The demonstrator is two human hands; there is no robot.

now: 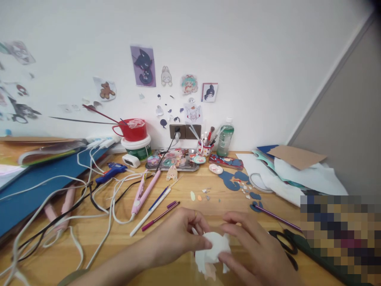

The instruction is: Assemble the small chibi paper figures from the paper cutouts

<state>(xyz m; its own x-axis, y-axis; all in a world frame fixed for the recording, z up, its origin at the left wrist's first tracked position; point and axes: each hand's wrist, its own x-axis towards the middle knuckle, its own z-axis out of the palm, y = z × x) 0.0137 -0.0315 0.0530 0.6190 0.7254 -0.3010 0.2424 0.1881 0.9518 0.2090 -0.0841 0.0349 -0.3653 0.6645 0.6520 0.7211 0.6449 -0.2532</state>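
Note:
At the near edge of the wooden table, a small white cut-out figure (212,249) with a pale pinkish part at its lower end is between both hands. My left hand (186,232) pinches it from the left, the thumb lying on its face and the fingers behind its upper edge. On the right, my right hand (250,248) has its fingers apart, the thumb touching the figure's right side and the other fingers above it. Beyond the hands lie small coloured scraps (199,197). A thin pen (160,216) rests left of my left hand.
Black scissors (285,243) lie right of my right hand. Cables, a pink flat iron (145,193) and a blue glue gun (112,172) fill the left. Behind stand a metal tray (190,168), a red cup (134,132) and a bottle (225,139). Paper sheets (315,174) pile up at right.

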